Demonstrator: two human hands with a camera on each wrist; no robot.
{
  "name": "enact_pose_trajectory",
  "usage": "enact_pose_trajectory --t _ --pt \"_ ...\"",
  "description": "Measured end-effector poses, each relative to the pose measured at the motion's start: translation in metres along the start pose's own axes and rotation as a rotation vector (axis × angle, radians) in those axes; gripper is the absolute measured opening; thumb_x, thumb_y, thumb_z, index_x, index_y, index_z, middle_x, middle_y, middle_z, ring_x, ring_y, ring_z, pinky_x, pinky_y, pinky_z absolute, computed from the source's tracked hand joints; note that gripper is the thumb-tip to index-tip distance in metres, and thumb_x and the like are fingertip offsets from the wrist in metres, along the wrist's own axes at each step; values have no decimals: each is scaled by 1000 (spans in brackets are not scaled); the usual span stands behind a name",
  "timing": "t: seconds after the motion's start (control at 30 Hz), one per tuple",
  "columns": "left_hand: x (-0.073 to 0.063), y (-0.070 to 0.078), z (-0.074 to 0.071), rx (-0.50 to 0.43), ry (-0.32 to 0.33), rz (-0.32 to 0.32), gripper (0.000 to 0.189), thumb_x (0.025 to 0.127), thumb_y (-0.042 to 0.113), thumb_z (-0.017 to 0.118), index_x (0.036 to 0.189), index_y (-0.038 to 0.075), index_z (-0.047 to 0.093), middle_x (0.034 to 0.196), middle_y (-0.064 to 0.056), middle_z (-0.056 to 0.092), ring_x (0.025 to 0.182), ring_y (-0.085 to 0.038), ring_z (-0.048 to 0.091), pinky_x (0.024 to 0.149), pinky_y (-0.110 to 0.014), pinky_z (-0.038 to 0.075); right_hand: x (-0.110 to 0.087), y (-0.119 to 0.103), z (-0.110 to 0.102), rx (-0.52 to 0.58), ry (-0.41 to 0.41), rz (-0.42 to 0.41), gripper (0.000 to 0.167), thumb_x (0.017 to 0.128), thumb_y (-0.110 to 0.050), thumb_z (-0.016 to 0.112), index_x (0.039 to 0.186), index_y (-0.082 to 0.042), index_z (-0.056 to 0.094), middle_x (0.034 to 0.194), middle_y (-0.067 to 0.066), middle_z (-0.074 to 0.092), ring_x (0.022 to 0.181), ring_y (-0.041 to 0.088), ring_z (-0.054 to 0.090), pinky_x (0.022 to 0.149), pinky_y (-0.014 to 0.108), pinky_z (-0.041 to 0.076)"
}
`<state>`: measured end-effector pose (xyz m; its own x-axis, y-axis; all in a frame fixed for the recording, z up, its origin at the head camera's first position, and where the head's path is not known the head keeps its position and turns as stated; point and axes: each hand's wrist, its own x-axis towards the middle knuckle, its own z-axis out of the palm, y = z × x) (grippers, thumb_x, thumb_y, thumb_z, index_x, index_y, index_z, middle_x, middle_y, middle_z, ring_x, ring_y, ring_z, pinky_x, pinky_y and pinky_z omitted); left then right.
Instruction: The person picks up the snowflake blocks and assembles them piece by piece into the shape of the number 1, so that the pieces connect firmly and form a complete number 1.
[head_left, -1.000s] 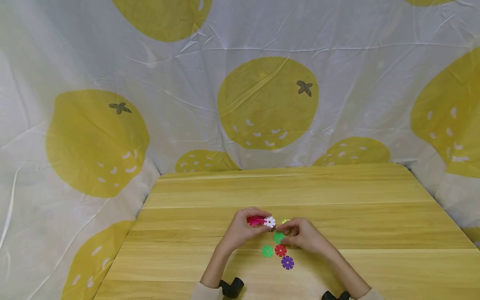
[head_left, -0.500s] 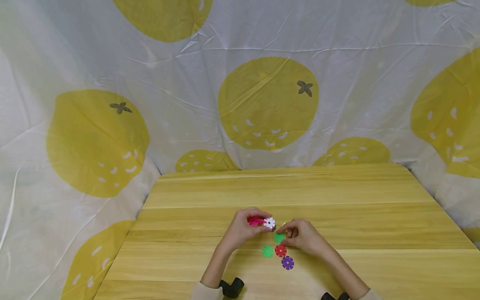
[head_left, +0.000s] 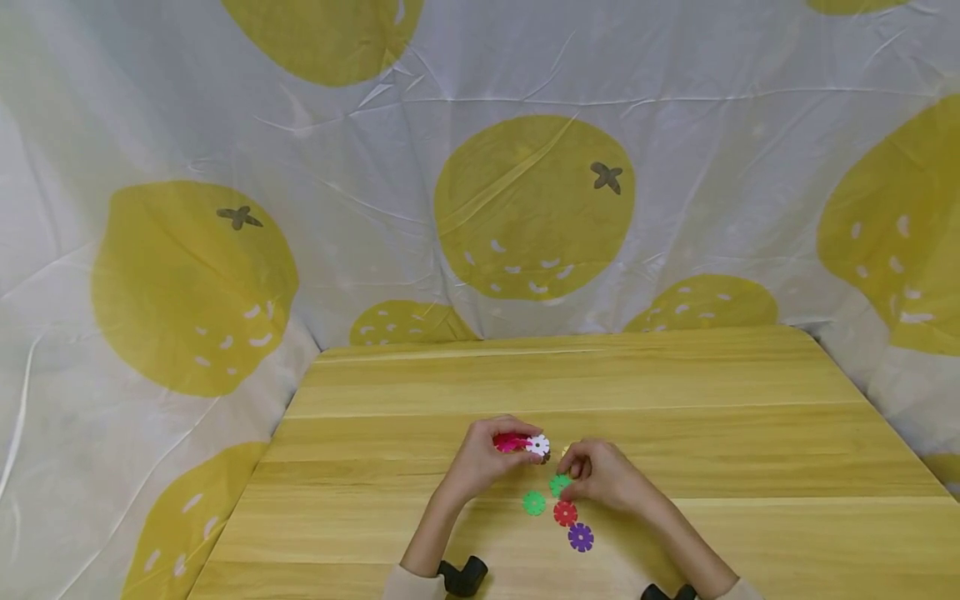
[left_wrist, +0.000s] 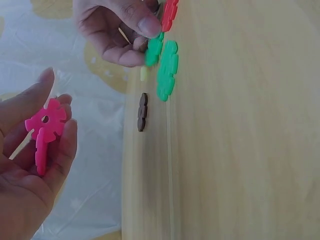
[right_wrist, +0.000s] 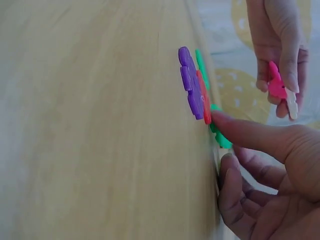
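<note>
My left hand (head_left: pixel 480 463) holds joined pink snowflake discs (left_wrist: pixel 46 119) and a white snowflake disc (right_wrist: pixel 292 104) above the table. The thumb and forefinger of my right hand (head_left: pixel 611 479) lie either side of a green snowflake disc (head_left: pixel 559 485), on the tabletop. A red snowflake disc (head_left: pixel 566 513) lies just in front of it, and a purple one (head_left: pixel 581 537) nearer still; whether these are joined cannot be told. Left of them is another green snowflake disc (head_left: pixel 534 503). A brown disc (left_wrist: pixel 143 112) lies near the left hand, while a yellow disc (head_left: pixel 566 451) is partly hidden behind the right.
The wooden table (head_left: pixel 390 500) runs back to a hanging cloth (head_left: pixel 360 208) printed with yellow fruit. A black wrist device (head_left: pixel 463 576) is on the left forearm, and another (head_left: pixel 670 592) on the right.
The green, red and purple discs at my right hand have slid slightly nearer and rightward, and the right fingers have shifted along with them. My left hand has stayed nearly still.
</note>
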<state>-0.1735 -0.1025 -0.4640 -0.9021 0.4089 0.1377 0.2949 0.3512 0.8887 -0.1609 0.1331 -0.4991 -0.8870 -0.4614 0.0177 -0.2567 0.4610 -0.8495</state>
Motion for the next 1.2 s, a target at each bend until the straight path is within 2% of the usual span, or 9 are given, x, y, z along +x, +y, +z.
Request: enact_pose_trajectory --t 0.13,0.3,0.43,0.6,0.7,0.87,1.2 --pt "0 0 1 -11 -1 0 26 87 14 84 113 10 80 111 -6 77 102 -18 70 87 -21 57 0 -3 0 72 -2 52 25 80 -4 86 93 -3 64 80 4 64 69 9 58 60 21 51" --pt "1 -1 1 -24 0 -6 25 87 13 84 112 10 81 110 -7 77 102 -19 70 85 -19 56 0 -2 -1 283 3 115 19 90 2 75 104 7 63 83 12 66 68 20 68 60 28 60" --pt "0 -1 0 -16 3 -6 25 87 13 84 111 11 81 109 -6 77 99 -15 69 84 -19 56 2 -1 -3 388 64 83 26 94 -1 73 117 9 66 92 20 71 77 26 75 70 36 64" --pt "0 0 0 -11 2 -5 24 88 13 83 112 10 81 109 -5 77 97 -10 68 82 -19 57 4 -3 -6 400 182 -9 29 95 -8 74 121 6 70 103 27 75 86 29 78 74 40 64" --pt "0 0 -1 -10 0 -2 25 88 13 83 113 8 80 109 -6 77 96 -10 68 82 -18 57 4 -5 -7 413 222 -35 30 96 -9 74 122 4 70 109 27 75 89 25 79 75 42 64" --pt "0 0 -1 -3 1 12 24 88 12 83 111 8 80 107 -8 77 95 -11 67 81 -19 56 3 -7 -7 422 240 -44 28 95 -7 74 121 4 72 111 27 76 89 17 79 74 43 64" --pt "0 0 0 11 1 5 23 89 13 82 112 9 80 108 -5 77 95 -9 67 80 -19 57 3 -10 -5 395 238 -46 25 94 -9 76 116 3 75 105 24 78 86 21 79 70 38 64"
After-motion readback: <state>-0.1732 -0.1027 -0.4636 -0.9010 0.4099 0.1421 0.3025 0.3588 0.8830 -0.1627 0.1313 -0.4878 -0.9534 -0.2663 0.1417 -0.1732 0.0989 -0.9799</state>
